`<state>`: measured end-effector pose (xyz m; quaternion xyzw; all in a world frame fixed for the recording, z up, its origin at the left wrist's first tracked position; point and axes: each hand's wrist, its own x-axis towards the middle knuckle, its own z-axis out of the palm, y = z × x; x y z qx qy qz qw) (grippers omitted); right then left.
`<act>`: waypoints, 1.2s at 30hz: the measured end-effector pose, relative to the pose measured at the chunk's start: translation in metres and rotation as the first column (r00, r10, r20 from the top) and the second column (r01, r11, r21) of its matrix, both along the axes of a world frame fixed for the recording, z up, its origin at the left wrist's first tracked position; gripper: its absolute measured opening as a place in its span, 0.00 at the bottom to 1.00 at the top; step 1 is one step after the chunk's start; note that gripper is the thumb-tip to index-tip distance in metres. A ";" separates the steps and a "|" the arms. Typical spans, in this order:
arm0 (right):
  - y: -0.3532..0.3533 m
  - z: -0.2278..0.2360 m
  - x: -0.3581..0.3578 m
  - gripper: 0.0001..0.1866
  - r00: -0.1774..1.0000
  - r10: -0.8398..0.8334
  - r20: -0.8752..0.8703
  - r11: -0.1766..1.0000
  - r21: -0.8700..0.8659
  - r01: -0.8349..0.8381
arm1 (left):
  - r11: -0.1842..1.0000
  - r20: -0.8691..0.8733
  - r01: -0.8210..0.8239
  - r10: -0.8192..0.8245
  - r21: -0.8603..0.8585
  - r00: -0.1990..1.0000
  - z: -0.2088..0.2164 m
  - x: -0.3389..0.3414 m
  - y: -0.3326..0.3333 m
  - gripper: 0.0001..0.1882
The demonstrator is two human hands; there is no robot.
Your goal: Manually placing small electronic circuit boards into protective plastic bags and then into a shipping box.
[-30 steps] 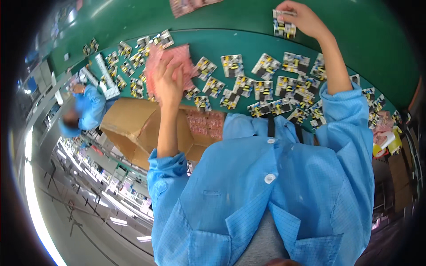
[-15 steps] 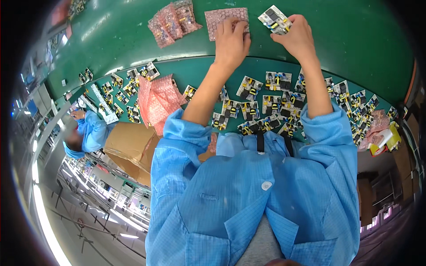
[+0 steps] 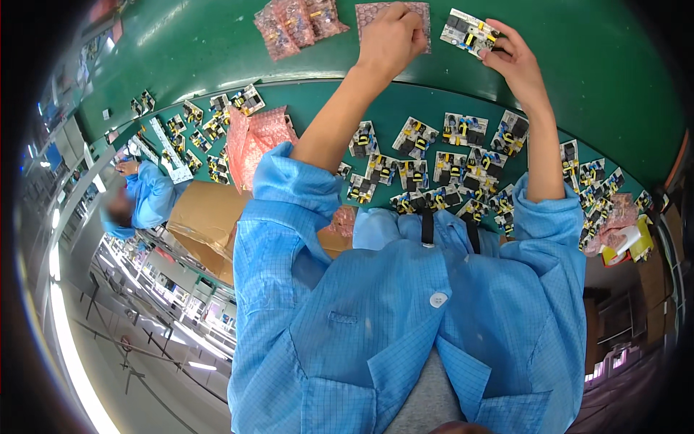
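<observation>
A flat pink bubble-wrap bag (image 3: 367, 13) lies on the green bench at the far middle. My left hand (image 3: 392, 42) rests over it with bent fingers closed at the bag; the fingertips are partly hidden. To the right, my right hand (image 3: 515, 59) pinches a small circuit board (image 3: 466, 32) by its right edge, between thumb and fingers. White at the edges, the board carries black, yellow and blue parts, and its component side faces up. Left of the bag lie several bubble-wrapped circuit boards (image 3: 298, 27), overlapping in a row.
Many loose circuit boards (image 3: 465, 130) cover the nearer green surface in front of me. A heap of pink bubble-wrap bags (image 3: 256, 141) lies left of them, above an open cardboard box (image 3: 206, 228). A co-worker in blue (image 3: 150, 206) sits far left. Yellow-and-white packaging (image 3: 629, 242) lies at right.
My right hand has turned the circuit board flatter and shifted slightly right, its grip now at the board's edge. My left hand's fingers have curled more over the bag. The whole view has shifted a little.
</observation>
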<state>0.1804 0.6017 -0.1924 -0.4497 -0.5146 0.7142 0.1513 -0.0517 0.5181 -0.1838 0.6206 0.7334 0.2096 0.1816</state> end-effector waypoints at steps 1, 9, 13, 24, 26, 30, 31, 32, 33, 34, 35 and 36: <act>0.000 0.003 -0.002 0.29 0.999 -0.020 0.028 1.000 0.014 0.020 | 0.997 0.016 0.020 -0.021 0.079 1.000 -0.004 -0.003 -0.001 0.04; -0.004 0.005 -0.016 0.24 1.000 -0.006 0.026 1.000 0.014 0.005 | 0.977 0.351 -0.015 -0.063 0.214 0.934 -0.002 -0.008 -0.005 0.08; 0.006 0.008 -0.011 0.22 0.998 0.063 -0.016 0.992 -0.110 -0.065 | 0.944 0.282 0.028 -0.126 0.328 0.951 0.001 -0.008 -0.007 0.09; 0.006 -0.004 -0.011 0.22 0.995 -0.071 0.077 0.987 -0.138 0.081 | 0.933 0.285 0.055 -0.165 0.356 0.944 -0.003 -0.007 -0.007 0.11; 0.002 -0.011 -0.006 0.22 0.993 0.034 0.116 0.999 0.006 -0.035 | 0.903 0.183 0.073 -0.164 0.423 0.969 -0.005 -0.005 -0.006 0.10; 0.001 -0.006 -0.003 0.23 0.981 0.041 0.191 0.999 -0.030 -0.036 | 0.913 0.183 0.070 -0.155 0.402 0.971 0.001 0.000 -0.006 0.11; 0.004 -0.012 0.001 0.24 0.980 -0.017 0.199 0.997 -0.066 0.030 | 0.912 0.219 0.022 -0.122 0.409 0.968 0.002 0.004 -0.005 0.11; 0.005 -0.016 0.005 0.25 0.975 -0.075 0.208 0.990 -0.101 0.097 | 0.910 0.256 -0.025 -0.091 0.415 0.962 0.002 0.007 -0.005 0.11; 0.000 -0.008 0.001 0.25 0.975 -0.074 0.208 0.990 -0.104 0.097 | 0.911 0.256 -0.025 -0.090 0.412 0.962 0.001 0.007 -0.007 0.11; -0.007 0.006 -0.009 0.26 0.972 -0.027 0.232 0.998 -0.050 0.040 | 0.934 0.352 -0.097 -0.031 0.343 0.936 0.000 0.005 -0.009 0.12; -0.010 0.016 -0.015 0.27 0.966 0.018 0.259 1.000 0.004 -0.020 | 0.950 0.440 -0.165 0.032 0.266 0.897 -0.002 0.004 -0.011 0.12; -0.010 0.018 -0.012 0.27 0.965 0.017 0.262 1.000 0.005 -0.019 | 0.950 0.443 -0.165 0.031 0.267 0.896 -0.001 0.005 -0.010 0.12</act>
